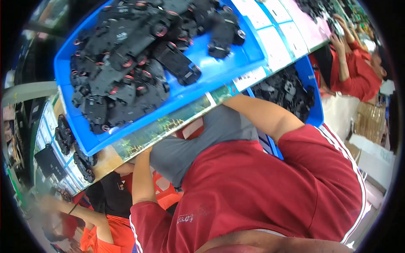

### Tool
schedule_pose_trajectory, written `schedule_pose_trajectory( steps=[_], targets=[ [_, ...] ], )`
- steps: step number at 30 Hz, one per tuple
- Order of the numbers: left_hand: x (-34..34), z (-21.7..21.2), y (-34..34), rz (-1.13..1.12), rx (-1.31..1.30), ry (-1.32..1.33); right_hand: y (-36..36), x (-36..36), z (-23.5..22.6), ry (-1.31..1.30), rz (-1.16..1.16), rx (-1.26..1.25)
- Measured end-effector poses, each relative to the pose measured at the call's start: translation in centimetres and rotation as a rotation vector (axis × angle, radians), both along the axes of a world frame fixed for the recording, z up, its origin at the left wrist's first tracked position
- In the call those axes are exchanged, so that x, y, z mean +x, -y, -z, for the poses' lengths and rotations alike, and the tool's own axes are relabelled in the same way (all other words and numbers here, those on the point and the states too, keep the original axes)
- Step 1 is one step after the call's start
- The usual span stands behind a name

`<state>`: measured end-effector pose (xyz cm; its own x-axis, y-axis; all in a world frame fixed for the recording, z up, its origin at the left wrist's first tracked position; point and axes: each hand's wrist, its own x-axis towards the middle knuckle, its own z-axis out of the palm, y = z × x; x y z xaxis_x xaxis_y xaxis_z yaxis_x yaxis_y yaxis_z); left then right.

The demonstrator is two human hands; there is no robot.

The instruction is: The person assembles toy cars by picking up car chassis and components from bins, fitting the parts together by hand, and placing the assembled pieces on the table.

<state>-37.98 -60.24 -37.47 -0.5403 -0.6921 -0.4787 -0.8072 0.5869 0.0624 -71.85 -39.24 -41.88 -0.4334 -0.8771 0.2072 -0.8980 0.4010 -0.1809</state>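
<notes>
Both hands hidden at the near edge of the surface (pixel 168 123); can't tell if they're apart or clamped on anything. Black toy cars (pixel 176 63) heaped in far blue tray (pixel 249 50), wheels on many, so those look well along. Black parts (pixel 284 92) fill right bin (pixel 317 105); remaining work unclear.

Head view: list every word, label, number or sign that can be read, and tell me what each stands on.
Maroon shirt: worn pale lettering on the chest; not copied out here.
Black chassis in the blue tray: small pale marks on some, too small to read.
Flat black piece at left: pale marks, too small to read.
White label at the table edge: dark marks, too blurred to read.
</notes>
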Motion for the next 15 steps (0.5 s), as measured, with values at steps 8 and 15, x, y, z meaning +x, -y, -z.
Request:
schedule_pose_trajectory(
  steps=[8,15],
  targets=[
    [2.0,0.1,-0.6,-0.129,-0.116,-0.014,-2.1,-0.8,-1.1,0.035,-0.214,-0.185],
    [3.7,0.1,0.8,-0.171,-0.083,-0.034,-1.1,-1.9,-1.0,0.062,-0.331,-0.208]
  ],
)
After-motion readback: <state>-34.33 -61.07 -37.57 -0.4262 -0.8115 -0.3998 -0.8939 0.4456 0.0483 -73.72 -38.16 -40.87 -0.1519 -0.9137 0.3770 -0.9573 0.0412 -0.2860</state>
